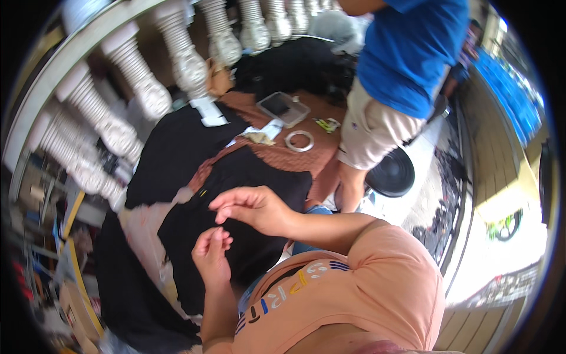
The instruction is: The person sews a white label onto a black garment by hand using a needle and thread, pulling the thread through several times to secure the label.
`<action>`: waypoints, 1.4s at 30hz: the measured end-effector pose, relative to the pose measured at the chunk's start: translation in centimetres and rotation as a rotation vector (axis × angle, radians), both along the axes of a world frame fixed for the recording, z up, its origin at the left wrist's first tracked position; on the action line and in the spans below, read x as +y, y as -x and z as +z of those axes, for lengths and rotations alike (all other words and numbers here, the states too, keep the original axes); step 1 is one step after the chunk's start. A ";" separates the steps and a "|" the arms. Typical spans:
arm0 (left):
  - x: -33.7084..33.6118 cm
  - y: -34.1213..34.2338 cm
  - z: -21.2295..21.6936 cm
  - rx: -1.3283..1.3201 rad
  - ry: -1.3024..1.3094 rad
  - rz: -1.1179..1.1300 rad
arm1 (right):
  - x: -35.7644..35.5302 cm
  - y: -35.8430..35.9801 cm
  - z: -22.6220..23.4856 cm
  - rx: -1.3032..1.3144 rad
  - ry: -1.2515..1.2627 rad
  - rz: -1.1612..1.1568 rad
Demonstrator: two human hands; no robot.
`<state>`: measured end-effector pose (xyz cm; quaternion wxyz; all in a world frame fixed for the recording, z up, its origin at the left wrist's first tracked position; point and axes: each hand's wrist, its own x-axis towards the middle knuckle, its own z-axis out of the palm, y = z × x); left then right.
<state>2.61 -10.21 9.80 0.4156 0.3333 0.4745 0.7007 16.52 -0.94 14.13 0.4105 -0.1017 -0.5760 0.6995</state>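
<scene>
black cloth (236,177) with brown panels lies spread over the work table, reaching from its near edge toward the white balusters (188,62). the right hand (250,206) hovers just above it, fingers curled, thumb and forefinger nearly pinched; the left hand (211,253) sits beside it, fingertips closed together, on what i cannot tell. toward the far edge lie a clear rectangular plastic box (284,107), a white tape ring (299,141) and white paper slips (209,112).

A white balustrade (177,59) of turned balusters curves along the upper left, a round black stool (390,173) stands on the pale floor (430,153), and bright daylight floods the right side.
</scene>
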 end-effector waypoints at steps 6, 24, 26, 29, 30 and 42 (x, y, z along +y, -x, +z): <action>1.6 -1.2 -0.2 0.034 -0.016 -0.059 | 2.1 -1.8 0.0 0.103 -0.023 -0.088; 2.9 -1.5 -2.2 0.109 0.156 -0.078 | 7.8 -2.9 -4.3 0.058 0.033 -0.276; 3.1 -2.0 -2.7 0.032 0.158 -0.135 | 8.2 -3.2 -4.8 0.105 0.031 -0.305; 3.4 -2.3 -3.4 -0.046 0.140 -0.215 | 8.6 -4.1 -4.4 0.112 0.103 -0.313; 3.5 -2.3 -3.6 -0.075 0.123 -0.250 | 9.0 -4.7 -4.6 0.122 0.105 -0.288; 3.8 -1.6 -3.8 0.047 0.201 -0.237 | 10.0 -7.1 -4.5 0.246 -0.025 -0.225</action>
